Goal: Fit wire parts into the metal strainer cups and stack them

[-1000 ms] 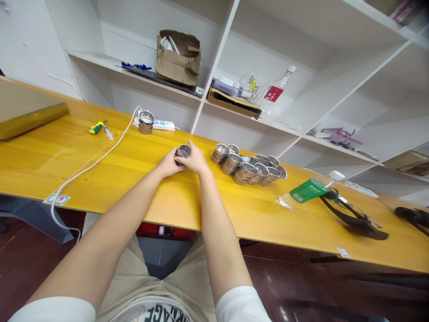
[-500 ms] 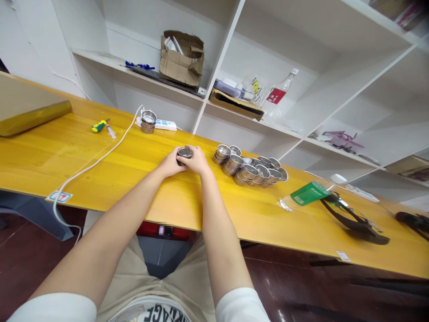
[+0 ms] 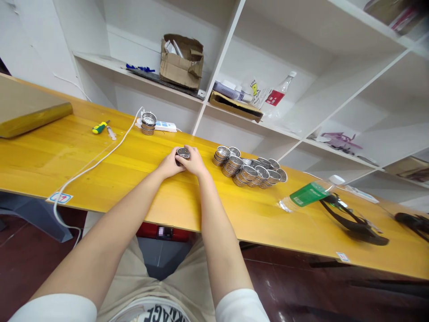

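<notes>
Between my two hands is a round metal strainer basket (image 3: pixel 182 152), its open top facing up. My left hand (image 3: pixel 169 163) wraps its left side, and my right hand (image 3: pixel 195 162) closes round its right side with the thumb across the front. The fingers cover most of its wall, so I cannot tell whether it is one basket or a stack. To the right stand several stacked strainer baskets (image 3: pixel 233 164) of the same perforated metal. A smaller stack of strainer baskets (image 3: pixel 148 123) sits at the back left.
A power strip (image 3: pixel 166 126) lies behind the small stack, its white cable (image 3: pixel 97 163) crossing the table (image 3: pixel 134 179). A screwdriver (image 3: pixel 99 128) and syringe (image 3: pixel 111 133) lie left. A green-labelled bottle (image 3: pixel 310 193) and black strap (image 3: pixel 351 226) lie right. White shelves (image 3: pixel 174 96) rise behind.
Both hands and the basket between them have shifted very slightly left. The view has tilted a little; the other things stay in place.
</notes>
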Action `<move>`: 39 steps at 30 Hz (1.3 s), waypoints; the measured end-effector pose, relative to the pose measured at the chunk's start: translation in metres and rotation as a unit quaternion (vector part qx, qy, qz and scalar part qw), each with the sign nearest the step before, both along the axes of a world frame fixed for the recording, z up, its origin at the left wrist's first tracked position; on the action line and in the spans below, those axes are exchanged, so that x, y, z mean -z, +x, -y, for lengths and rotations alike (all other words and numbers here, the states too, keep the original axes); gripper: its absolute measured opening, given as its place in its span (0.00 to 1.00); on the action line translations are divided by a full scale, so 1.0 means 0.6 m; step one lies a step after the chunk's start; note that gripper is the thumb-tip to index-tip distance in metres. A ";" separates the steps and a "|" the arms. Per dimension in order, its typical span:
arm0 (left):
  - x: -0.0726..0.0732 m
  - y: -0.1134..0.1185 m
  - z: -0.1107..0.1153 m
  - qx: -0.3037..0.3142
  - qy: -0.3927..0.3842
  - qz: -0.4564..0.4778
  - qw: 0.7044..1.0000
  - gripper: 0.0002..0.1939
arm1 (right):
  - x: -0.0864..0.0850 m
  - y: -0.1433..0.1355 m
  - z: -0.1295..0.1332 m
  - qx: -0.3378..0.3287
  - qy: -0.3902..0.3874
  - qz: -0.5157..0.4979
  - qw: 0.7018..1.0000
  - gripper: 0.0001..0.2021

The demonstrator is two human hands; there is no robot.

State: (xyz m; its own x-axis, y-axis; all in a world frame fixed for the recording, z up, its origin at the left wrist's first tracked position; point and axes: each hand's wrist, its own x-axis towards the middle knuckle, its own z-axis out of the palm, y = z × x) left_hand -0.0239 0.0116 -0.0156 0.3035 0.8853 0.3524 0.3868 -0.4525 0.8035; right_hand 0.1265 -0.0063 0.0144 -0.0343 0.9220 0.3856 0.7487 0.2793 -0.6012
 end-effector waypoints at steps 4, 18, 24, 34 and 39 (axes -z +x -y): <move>-0.004 0.001 0.003 0.001 0.005 0.004 1.000 0.47 | 0.001 -0.001 0.000 0.005 0.004 -0.005 1.000 0.33; -0.013 -0.001 0.006 -0.020 0.057 0.037 0.997 0.40 | 0.003 -0.019 0.004 -0.020 0.008 0.007 1.000 0.32; -0.014 -0.003 0.001 -0.053 0.041 0.020 0.998 0.37 | -0.001 -0.019 0.001 -0.020 0.011 -0.019 1.000 0.36; -0.019 -0.101 -0.107 -0.195 0.086 -0.007 0.977 0.40 | 0.031 0.094 0.062 0.059 0.028 -0.078 0.995 0.28; -0.026 -0.160 -0.160 -0.265 0.101 -0.032 0.958 0.41 | 0.034 0.113 0.080 0.079 0.037 -0.078 0.993 0.26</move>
